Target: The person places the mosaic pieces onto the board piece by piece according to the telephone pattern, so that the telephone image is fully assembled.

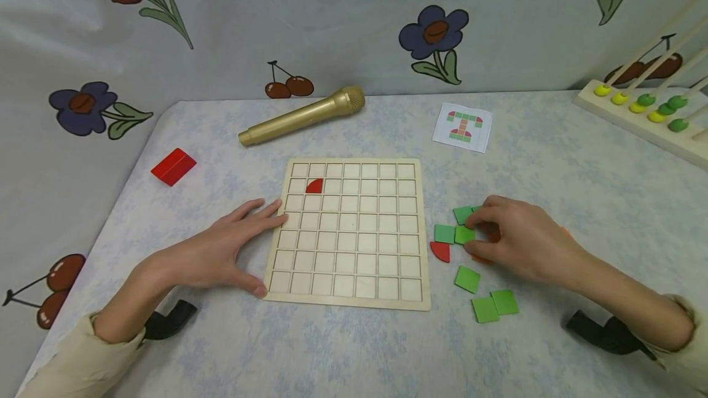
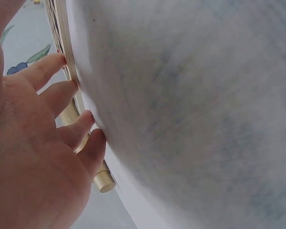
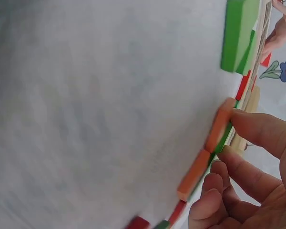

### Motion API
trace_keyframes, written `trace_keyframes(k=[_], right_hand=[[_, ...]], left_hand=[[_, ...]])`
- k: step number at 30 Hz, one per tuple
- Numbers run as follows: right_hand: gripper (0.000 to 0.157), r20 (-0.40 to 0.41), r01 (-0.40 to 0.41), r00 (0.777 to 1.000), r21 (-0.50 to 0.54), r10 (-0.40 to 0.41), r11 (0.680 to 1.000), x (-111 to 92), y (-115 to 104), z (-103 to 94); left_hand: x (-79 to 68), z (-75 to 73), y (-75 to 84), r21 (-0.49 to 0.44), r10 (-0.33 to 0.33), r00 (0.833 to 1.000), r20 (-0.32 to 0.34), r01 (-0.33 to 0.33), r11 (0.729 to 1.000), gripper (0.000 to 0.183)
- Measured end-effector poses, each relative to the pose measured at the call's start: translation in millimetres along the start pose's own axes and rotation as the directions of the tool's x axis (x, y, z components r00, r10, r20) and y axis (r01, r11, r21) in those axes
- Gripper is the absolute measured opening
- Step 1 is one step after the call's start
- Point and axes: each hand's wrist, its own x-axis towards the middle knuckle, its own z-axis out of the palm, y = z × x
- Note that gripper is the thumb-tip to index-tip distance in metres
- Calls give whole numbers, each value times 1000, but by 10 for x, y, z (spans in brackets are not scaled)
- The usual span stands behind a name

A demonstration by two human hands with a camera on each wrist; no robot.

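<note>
A light wooden grid board (image 1: 424, 250) lies on the table, with one red quarter-round tile (image 1: 315, 187) in a cell near its upper left. My left hand (image 1: 221, 250) is spread at the board's left side, fingertips and thumb touching its edge. Right of the board, my right hand (image 1: 525, 238) pinches a green square tile (image 1: 463, 236) between thumb and index finger. Other green tiles (image 1: 444, 234) and a red quarter-round tile (image 1: 441, 252) lie around it. Orange tiles (image 3: 194, 175) show beside the fingers in the right wrist view, mostly hidden under the hand from above.
Nearer me lie several green squares (image 1: 485, 310). Behind the board are a gold microphone (image 1: 304, 117) and a printed pattern card (image 1: 463, 128). Red pieces (image 1: 174, 167) lie at the far left, and a wooden peg stand with beads (image 1: 636, 112) at the back right.
</note>
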Motion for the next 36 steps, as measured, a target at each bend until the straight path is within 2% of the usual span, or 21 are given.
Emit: trace_keyframes(k=[6, 13, 18, 24, 29, 36], right_hand=[[23, -57, 58, 997, 36, -56, 998, 28, -67, -52], [19, -47, 120, 992, 104, -115, 987, 233, -399, -19], [20, -34, 165, 986, 145, -162, 976, 470, -667, 60], [20, -17, 235, 972, 193, -236, 953, 878, -987, 209], [16, 15, 280, 957, 187, -288, 942, 1191, -1170, 330], [16, 113, 213, 965, 183, -236, 960, 1489, -1305, 478]], left_hand=[[-4, -9, 11, -9, 11, 1000, 0, -11, 1000, 112], [-7, -61, 47, -43, -26, 1000, 0, 26, 999, 97], [-4, -49, 40, -49, -12, 1000, -5, 12, 999, 95], [-3, -39, 19, -46, 4, 1000, -3, -4, 999, 95], [-1, -49, 32, -40, 13, 1000, -2, -13, 999, 95], [-4, -59, 44, -39, 17, 1000, -1, -18, 999, 94]])
